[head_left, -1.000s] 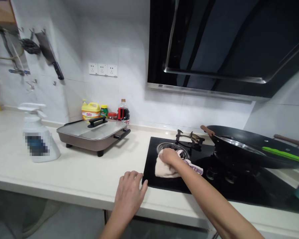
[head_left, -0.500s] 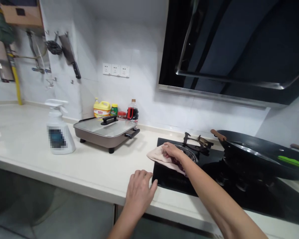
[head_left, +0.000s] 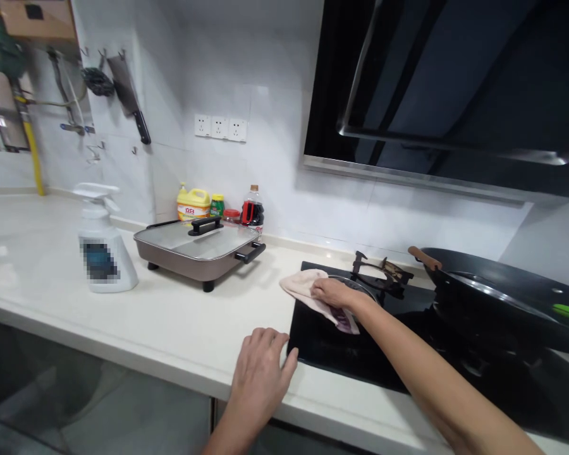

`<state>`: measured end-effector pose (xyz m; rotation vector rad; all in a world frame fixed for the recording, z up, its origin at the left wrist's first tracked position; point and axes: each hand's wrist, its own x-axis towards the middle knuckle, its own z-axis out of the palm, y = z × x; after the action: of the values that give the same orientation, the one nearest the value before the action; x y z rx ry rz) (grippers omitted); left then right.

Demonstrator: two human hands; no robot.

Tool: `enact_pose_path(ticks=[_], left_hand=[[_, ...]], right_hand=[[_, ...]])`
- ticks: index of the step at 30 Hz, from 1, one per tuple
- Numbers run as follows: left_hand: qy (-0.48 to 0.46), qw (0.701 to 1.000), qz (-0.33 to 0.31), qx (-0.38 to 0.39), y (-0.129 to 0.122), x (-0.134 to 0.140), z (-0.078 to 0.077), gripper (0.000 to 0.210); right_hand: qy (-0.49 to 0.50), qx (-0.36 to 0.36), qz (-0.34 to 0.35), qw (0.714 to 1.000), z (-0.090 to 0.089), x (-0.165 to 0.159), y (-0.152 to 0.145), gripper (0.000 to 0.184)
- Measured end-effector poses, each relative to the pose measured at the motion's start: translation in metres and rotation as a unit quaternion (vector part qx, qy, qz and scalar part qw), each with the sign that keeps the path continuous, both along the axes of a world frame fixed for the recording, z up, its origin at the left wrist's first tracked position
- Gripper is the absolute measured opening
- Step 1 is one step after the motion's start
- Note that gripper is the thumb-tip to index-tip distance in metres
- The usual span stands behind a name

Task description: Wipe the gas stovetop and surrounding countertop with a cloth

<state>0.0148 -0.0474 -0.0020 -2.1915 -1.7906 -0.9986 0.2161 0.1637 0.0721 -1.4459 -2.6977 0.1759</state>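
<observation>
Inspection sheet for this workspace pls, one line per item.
Surface: white countertop, inset black cooktop.
Things in hand: pale cloth across cooktop's left edge.
Clutter: spray bottle, lidded rectangular skillet, yellow detergent jug, green jar, red-lidded jar, dark-liquid bottle; on cooktop, wok at right, pan support at back.
Right grip: holding cloth.
Left grip: open, near cooktop's front left corner.
Cables: nothing clearly identifiable.
Surroundings: range hood above, wall sockets, cleaver hanging left, yellow pipe far left.

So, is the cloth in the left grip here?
No, the right grip has the cloth, while the left grip is apart from it, beside the hob.
</observation>
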Motion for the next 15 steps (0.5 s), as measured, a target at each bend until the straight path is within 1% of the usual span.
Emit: enact_pose_path(ticks=[3, 7, 12, 15], left_hand=[[-0.005, 1.0, -0.002, -0.001, 0.001, -0.001, -0.003, 0.018], [-0.013, 1.0, -0.003, 0.003, 0.003, -0.002, -0.006, 0.017], [-0.022, 1.0, 0.002, 0.018, 0.004, -0.003, -0.006, 0.018], [-0.026, 1.0, 0.001, 0.015, 0.003, -0.003, -0.005, 0.018]], right_hand=[[0.016, 0.01, -0.035, 0.999, 0.001, -0.005, 0.025, 0.036], [0.028, 0.019, -0.08, 0.996, 0.0, -0.003, 0.055, 0.044], [0.017, 0.012, -0.113, 0.993, -0.005, 0.01, 0.091, 0.051], [0.004, 0.015, -0.139, 0.99, -0.009, 0.025, 0.105, 0.054]])
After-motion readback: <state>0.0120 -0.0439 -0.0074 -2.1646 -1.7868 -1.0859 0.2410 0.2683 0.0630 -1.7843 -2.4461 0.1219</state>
